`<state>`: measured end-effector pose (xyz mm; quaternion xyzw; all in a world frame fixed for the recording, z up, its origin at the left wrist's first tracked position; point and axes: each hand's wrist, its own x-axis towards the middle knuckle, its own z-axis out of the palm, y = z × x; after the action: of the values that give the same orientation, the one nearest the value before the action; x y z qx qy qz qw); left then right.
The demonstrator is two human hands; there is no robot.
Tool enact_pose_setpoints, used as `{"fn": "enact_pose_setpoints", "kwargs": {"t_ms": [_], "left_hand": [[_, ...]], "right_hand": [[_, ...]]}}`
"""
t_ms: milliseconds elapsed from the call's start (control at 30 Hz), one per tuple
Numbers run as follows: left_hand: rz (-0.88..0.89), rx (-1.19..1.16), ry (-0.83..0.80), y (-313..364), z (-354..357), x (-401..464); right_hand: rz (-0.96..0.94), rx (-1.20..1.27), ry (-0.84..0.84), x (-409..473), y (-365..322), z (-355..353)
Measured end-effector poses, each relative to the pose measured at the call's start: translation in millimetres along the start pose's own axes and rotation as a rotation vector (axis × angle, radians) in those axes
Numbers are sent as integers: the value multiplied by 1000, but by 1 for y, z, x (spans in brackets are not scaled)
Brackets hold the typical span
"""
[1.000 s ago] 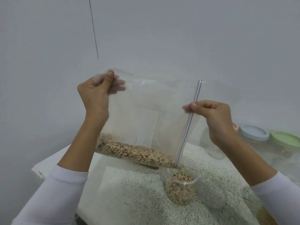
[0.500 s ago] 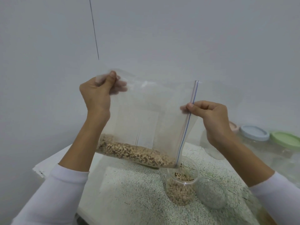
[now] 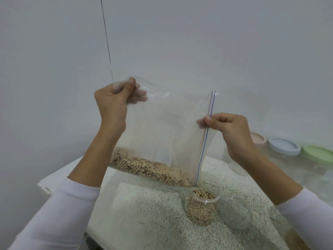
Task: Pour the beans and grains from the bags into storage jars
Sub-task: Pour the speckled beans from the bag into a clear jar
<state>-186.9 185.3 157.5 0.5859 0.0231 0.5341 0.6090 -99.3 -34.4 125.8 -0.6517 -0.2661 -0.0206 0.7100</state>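
Note:
A clear zip bag (image 3: pixel 167 130) hangs tilted above the speckled counter (image 3: pixel 147 213), with brown beans (image 3: pixel 149 168) lying along its lower edge. My left hand (image 3: pixel 115 101) pinches the bag's upper left corner. At the zip strip, my right hand (image 3: pixel 227 127) pinches the bag's open side. The bag's lowest corner points into an open clear jar (image 3: pixel 201 204) that is partly filled with beans.
A second clear jar (image 3: pixel 234 212) stands just right of the bean jar. Jars with a pink lid (image 3: pixel 257 138), a blue lid (image 3: pixel 283 146) and a green lid (image 3: pixel 319 154) line the back right. The counter's left edge is near my left forearm.
Both hands and the bag have shifted slightly; the beans have slid a little toward the lower corner above the jar.

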Motion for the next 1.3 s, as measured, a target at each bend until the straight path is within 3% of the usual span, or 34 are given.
{"fn": "enact_pose_setpoints", "kwargs": {"t_ms": [133,267,700,800,933,1033,1133,1300], "left_hand": [[-5,-39,71,-1,-1,2],[-9,-42,35,1,1,1],[3,10,0,2,3,0],[23,-15,55,2,1,1],[11,16,-29,3,3,-2],[12,1,24,3,1,-1],[18,18,-36,5,3,0],[21,17,3,6,2,2]], "right_hand": [[-10,43,66,2,-1,-2],[-5,7,-7,2,0,-1],[-4,4,-9,1,0,-1],[-29,24,43,2,-1,-4],[2,-14,-30,0,1,-3],[-15,27,49,1,2,-5],[-1,7,1,0,1,-6],[-18,12,36,0,1,-6]]}}
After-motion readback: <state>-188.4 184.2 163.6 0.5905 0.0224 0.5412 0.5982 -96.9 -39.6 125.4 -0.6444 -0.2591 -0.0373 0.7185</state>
